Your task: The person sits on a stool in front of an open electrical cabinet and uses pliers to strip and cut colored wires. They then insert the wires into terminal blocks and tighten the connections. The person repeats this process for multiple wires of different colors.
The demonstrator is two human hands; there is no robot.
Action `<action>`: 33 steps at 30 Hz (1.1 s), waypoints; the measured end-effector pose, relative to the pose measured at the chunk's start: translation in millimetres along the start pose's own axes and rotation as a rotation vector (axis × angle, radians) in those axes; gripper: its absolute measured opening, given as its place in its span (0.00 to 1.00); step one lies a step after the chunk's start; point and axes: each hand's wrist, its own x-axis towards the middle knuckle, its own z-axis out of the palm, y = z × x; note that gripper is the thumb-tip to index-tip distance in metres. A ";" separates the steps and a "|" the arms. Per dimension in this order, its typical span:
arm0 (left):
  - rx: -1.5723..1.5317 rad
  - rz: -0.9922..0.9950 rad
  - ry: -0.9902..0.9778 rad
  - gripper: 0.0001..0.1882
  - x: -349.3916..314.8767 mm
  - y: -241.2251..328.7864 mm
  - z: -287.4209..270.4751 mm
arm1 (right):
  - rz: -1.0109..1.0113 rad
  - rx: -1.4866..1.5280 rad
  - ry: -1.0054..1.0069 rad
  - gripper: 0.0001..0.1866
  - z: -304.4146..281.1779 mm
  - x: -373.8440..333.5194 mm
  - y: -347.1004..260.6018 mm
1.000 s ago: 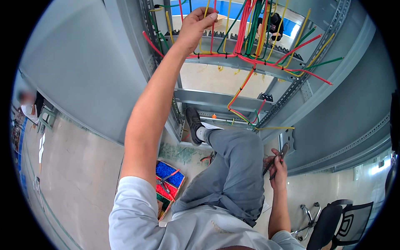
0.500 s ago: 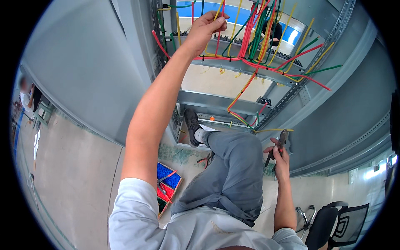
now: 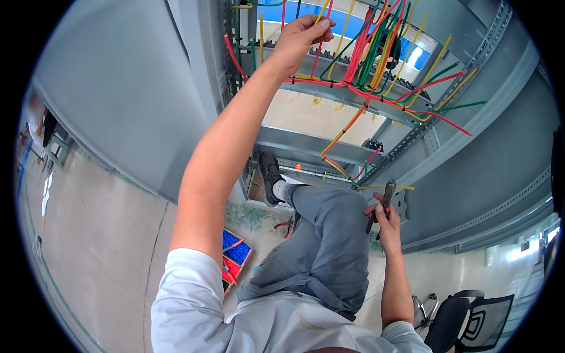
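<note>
My left hand (image 3: 299,44) is raised to the upper part of the grey metal cabinet frame, its thumb and fingers pinched on a yellow wire (image 3: 321,12). A red wire (image 3: 316,57) runs right by the fingertips; whether it is gripped too I cannot tell. Low on the right, my right hand (image 3: 388,228) is closed around dark pliers (image 3: 386,200), their head pointing up. Just above the pliers' side, a loose yellow wire (image 3: 403,187) sticks out to the right. Bundled red, green and yellow wires (image 3: 355,82) branch across the frame between my hands.
A grey panel (image 3: 112,100) stands at left, a curved one (image 3: 488,165) at right. My foot (image 3: 270,176) is inside the cabinet's lower opening. On the floor are a box of blue and red small parts (image 3: 238,252), with tools on it, and red-handled pliers (image 3: 286,226). An office chair (image 3: 453,320) stands behind right.
The view has shifted slightly, so the cabinet and wires sit a little lower and to the right. My right hand with the pliers has moved left, towards my knee. My left hand keeps its pinch.
</note>
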 end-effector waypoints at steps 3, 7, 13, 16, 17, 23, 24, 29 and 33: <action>-0.003 -0.052 -0.053 0.18 2.7 3.9 -5.6 | 0.027 0.019 -0.006 0.26 0.5 1.5 -2.4; -0.026 -0.128 -0.132 0.18 9.5 9.3 -15.4 | 0.026 0.025 -0.002 0.26 1.9 2.8 1.5; -0.043 -0.143 -0.169 0.17 10.9 11.0 -22.2 | 0.029 0.023 0.006 0.25 4.5 1.9 2.8; -0.054 -0.135 -0.173 0.16 12.0 7.8 -22.4 | 0.034 0.026 0.012 0.25 5.0 1.0 3.6; -0.057 -0.137 -0.171 0.16 12.1 8.0 -22.4 | 0.040 0.026 0.012 0.25 5.0 1.0 2.9; -0.078 -0.157 -0.213 0.17 13.6 9.7 -26.2 | 0.047 0.019 0.021 0.26 6.6 -0.7 -2.3; -0.079 -0.160 -0.222 0.17 13.8 10.1 -26.8 | 0.047 0.016 0.020 0.26 6.4 -0.7 -2.4; -0.056 -0.178 -0.236 0.15 13.7 12.4 -26.7 | 0.044 0.020 0.029 0.22 5.0 -2.0 0.7; -0.070 -0.176 -0.243 0.15 14.0 12.4 -27.4 | 0.049 0.029 0.029 0.21 4.3 -1.7 1.9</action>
